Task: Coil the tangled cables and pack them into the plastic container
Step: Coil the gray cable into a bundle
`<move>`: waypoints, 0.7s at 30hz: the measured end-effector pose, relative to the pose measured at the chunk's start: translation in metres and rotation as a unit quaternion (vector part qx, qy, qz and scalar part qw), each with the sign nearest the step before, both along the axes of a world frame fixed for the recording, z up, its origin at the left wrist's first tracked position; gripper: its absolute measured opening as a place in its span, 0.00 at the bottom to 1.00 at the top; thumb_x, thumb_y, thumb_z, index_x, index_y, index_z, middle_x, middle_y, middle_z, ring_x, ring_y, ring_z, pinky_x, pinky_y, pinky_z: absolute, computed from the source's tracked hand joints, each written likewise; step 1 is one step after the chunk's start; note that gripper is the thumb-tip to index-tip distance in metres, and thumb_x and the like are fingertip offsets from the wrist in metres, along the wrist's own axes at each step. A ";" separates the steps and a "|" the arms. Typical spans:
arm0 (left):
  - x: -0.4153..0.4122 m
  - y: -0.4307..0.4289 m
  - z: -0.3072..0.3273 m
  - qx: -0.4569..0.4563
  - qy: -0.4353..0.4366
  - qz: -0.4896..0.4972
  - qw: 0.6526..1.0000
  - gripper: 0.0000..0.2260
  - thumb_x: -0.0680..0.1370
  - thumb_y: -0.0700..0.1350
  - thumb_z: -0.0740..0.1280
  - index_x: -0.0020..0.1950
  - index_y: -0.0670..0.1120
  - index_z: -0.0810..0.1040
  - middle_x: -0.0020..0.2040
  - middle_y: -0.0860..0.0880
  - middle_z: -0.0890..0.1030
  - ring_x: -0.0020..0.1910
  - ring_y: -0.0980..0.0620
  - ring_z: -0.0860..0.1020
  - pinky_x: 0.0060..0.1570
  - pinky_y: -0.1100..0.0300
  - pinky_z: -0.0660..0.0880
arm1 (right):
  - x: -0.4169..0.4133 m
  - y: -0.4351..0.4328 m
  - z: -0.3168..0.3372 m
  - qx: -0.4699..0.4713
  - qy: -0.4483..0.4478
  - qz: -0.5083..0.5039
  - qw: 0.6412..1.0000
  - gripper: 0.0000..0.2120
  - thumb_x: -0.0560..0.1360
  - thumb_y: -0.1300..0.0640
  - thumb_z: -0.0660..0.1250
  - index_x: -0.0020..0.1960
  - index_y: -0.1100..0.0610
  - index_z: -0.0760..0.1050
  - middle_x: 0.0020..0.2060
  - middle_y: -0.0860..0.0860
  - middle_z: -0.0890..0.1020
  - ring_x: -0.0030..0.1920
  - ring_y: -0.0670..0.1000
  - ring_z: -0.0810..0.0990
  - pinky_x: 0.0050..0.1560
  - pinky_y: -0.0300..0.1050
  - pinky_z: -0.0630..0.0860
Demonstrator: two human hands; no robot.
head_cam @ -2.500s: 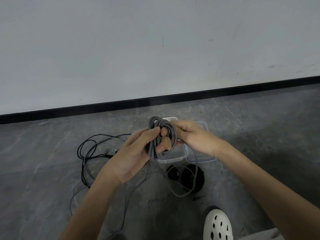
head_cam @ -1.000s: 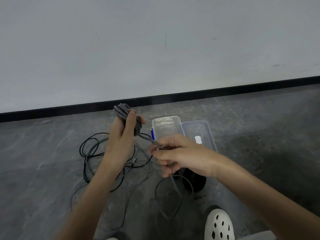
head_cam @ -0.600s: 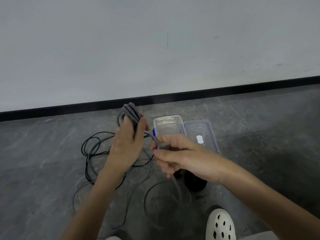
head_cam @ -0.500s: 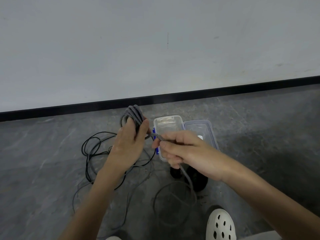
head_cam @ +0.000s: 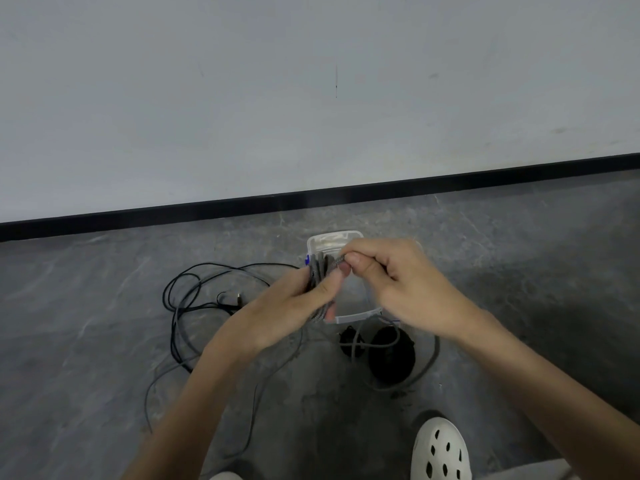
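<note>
Head view: we note coiling underway; left hand [head_cam: 287, 317] grips the grey cable bundle [head_cam: 320, 271], right hand [head_cam: 398, 289] pinches its strand. Next, we judge: wind in the loose tail [head_cam: 435, 351]

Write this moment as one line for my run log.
left hand: grips grey cable coil | right hand: pinches same cable | container: open, on floor | black cable: loose on floor

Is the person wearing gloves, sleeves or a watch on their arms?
No. The left hand and right hand are bare, with no gloves or rings showing. The left forearm and right forearm are bare too: no sleeves, watch or bracelet anywhere in the picture.
</note>
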State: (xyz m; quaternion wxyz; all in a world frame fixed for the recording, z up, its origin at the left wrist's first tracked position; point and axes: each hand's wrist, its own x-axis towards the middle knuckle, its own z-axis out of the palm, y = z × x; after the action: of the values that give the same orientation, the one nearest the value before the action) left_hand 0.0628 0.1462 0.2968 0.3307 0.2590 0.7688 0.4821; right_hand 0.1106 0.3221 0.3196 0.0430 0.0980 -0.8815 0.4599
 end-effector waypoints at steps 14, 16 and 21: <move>0.007 0.008 -0.001 0.087 -0.029 -0.072 0.993 0.18 0.82 0.53 0.57 0.41 0.41 0.72 0.30 0.53 0.74 0.34 0.51 0.70 0.42 0.62 0.68 | -0.026 0.025 -0.018 -0.130 -0.030 -0.001 0.991 0.07 0.74 0.62 0.68 0.51 0.61 0.82 0.39 0.48 0.84 0.41 0.42 0.82 0.46 0.34 0.75; 0.006 0.006 0.000 0.110 -0.031 -0.071 0.991 0.17 0.82 0.53 0.57 0.42 0.41 0.72 0.30 0.52 0.73 0.34 0.52 0.71 0.43 0.61 0.69 | -0.026 0.026 -0.023 -0.135 -0.041 -0.002 0.990 0.08 0.74 0.64 0.67 0.53 0.60 0.81 0.40 0.49 0.84 0.43 0.45 0.82 0.47 0.37 0.77; 0.004 0.004 0.000 0.171 -0.042 -0.055 0.983 0.19 0.83 0.52 0.56 0.37 0.43 0.72 0.30 0.54 0.72 0.35 0.52 0.71 0.48 0.52 0.71 | -0.029 0.020 -0.030 -0.149 -0.060 -0.001 0.987 0.10 0.78 0.65 0.63 0.57 0.63 0.79 0.48 0.55 0.84 0.50 0.51 0.83 0.55 0.43 0.79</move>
State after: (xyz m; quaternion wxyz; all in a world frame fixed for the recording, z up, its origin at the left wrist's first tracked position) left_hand 0.0673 0.1502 0.2972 0.3397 0.3330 0.6446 0.5985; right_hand 0.0813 0.3425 0.2896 0.0044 0.0614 -0.8043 0.5910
